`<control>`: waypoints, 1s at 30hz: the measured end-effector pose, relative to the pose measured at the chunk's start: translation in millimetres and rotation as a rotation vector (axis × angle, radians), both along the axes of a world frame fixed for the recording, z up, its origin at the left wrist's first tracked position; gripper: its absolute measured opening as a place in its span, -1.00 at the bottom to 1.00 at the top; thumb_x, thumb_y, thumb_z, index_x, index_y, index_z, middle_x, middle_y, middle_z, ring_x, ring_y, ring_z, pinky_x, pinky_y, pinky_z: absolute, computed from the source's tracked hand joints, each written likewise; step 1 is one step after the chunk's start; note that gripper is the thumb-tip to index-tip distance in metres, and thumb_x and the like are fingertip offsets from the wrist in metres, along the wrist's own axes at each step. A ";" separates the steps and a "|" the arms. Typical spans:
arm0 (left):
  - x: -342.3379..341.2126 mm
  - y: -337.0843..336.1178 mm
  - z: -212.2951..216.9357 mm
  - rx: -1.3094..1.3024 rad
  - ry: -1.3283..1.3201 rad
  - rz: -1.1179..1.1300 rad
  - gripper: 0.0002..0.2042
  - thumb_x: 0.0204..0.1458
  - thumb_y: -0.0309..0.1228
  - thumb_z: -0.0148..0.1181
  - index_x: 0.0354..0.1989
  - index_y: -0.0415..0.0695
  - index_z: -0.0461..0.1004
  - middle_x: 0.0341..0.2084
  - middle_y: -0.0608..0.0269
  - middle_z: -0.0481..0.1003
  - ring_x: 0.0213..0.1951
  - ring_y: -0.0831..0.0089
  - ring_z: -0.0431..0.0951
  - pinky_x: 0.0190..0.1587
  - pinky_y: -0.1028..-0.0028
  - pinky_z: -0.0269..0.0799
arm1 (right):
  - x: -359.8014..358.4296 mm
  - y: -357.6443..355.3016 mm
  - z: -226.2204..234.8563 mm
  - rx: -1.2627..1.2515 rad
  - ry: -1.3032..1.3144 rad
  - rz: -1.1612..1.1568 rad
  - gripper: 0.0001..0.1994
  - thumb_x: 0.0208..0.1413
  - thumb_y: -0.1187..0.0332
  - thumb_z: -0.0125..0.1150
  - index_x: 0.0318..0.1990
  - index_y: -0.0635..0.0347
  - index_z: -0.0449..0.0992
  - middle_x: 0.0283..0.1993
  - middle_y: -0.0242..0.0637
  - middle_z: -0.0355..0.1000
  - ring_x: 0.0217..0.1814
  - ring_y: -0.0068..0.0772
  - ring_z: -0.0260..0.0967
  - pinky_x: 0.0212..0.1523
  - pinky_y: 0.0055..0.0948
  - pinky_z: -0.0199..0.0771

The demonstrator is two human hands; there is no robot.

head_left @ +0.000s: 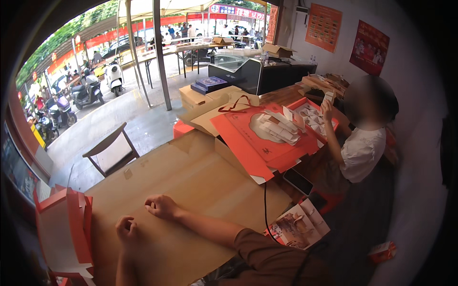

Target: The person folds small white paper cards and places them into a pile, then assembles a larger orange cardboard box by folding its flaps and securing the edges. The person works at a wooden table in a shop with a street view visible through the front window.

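Note:
Both of my hands rest as loose fists on a large flat sheet of brown cardboard (200,176) that covers the table in front of me. My left hand (127,228) lies near the sheet's lower left part, fingers curled, holding nothing. A little higher and further right sits my right hand (162,206), curled the same way and holding nothing. A red and white folded box (67,229) stands just left of my left hand. Beyond the cardboard lies an open red flat box (267,138) with a stack of white card pieces (281,126) on it.
A seated person in a white shirt (360,150) at the right holds a small white piece up. A phone (298,181) and a printed leaflet (298,224) lie near the table's right edge. A wooden chair (112,148) stands to the left; scooters and trestle tables are outside.

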State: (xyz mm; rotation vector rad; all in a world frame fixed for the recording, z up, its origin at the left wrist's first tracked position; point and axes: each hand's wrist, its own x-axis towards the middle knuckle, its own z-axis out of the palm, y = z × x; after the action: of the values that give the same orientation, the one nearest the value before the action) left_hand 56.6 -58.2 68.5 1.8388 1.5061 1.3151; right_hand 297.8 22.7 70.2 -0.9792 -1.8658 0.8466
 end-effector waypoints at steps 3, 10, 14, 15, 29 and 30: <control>2.0 2.6 -4.8 0.019 -0.027 0.052 -0.93 0.12 -0.53 0.20 -0.25 -0.23 0.54 -0.61 0.34 0.44 -0.56 0.60 0.44 -0.46 0.52 0.34 | 2.8 1.3 0.1 -0.003 -0.020 -0.003 -0.81 0.21 0.25 0.31 -0.18 0.16 0.69 -0.24 -0.12 0.66 -0.20 -0.09 0.65 -0.13 -0.16 0.63; 1.1 2.8 -11.4 0.015 -0.126 0.172 -0.92 0.21 -0.47 0.22 -0.29 -0.22 0.54 -0.64 0.36 0.44 -0.61 0.61 0.42 -0.50 0.54 0.31 | 6.8 -4.3 7.0 -0.016 -0.045 0.029 -0.80 0.22 0.23 0.30 -0.18 0.14 0.69 -0.23 -0.11 0.67 -0.17 -0.09 0.66 -0.11 -0.16 0.64; -8.6 4.9 -21.8 0.025 -0.249 0.224 -0.77 0.27 -0.48 0.17 -0.49 -0.13 0.39 -0.68 0.49 0.31 -0.63 0.69 0.26 -0.54 0.54 0.15 | 4.1 -6.0 3.9 -0.023 -0.028 0.039 -0.80 0.22 0.23 0.30 -0.17 0.14 0.69 -0.22 -0.10 0.67 -0.16 -0.07 0.66 -0.09 -0.16 0.65; -21.1 7.3 -32.0 0.044 -0.250 0.243 -0.72 0.28 -0.48 0.17 -0.51 -0.10 0.32 -0.68 0.51 0.26 -0.63 0.70 0.22 -0.55 0.53 0.12 | 3.4 -4.8 4.2 -0.022 -0.025 0.042 -0.80 0.22 0.23 0.30 -0.17 0.14 0.69 -0.22 -0.11 0.67 -0.15 -0.07 0.66 -0.09 -0.15 0.65; -8.9 -0.8 -13.3 0.010 -0.129 0.283 -0.83 0.15 -0.59 0.18 -0.38 -0.12 0.29 -0.57 0.50 0.20 -0.54 0.70 0.18 -0.52 0.52 0.09 | 2.4 -4.6 0.7 -0.005 -0.038 0.047 -0.82 0.21 0.25 0.31 -0.17 0.13 0.69 -0.23 -0.15 0.66 -0.21 -0.13 0.65 -0.15 -0.18 0.63; -4.2 1.4 -13.4 0.035 -0.122 0.282 -0.86 0.15 -0.59 0.18 -0.36 -0.13 0.33 -0.56 0.48 0.23 -0.55 0.70 0.22 -0.52 0.53 0.13 | 2.9 -4.9 2.2 -0.003 -0.042 0.051 -0.83 0.22 0.26 0.31 -0.17 0.13 0.69 -0.23 -0.15 0.66 -0.22 -0.14 0.65 -0.17 -0.18 0.63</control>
State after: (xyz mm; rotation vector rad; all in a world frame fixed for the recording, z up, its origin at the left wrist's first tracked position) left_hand 52.4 -56.8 55.1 1.5751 1.7319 1.5592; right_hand 300.7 17.8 72.4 -0.9615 -1.9333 0.8654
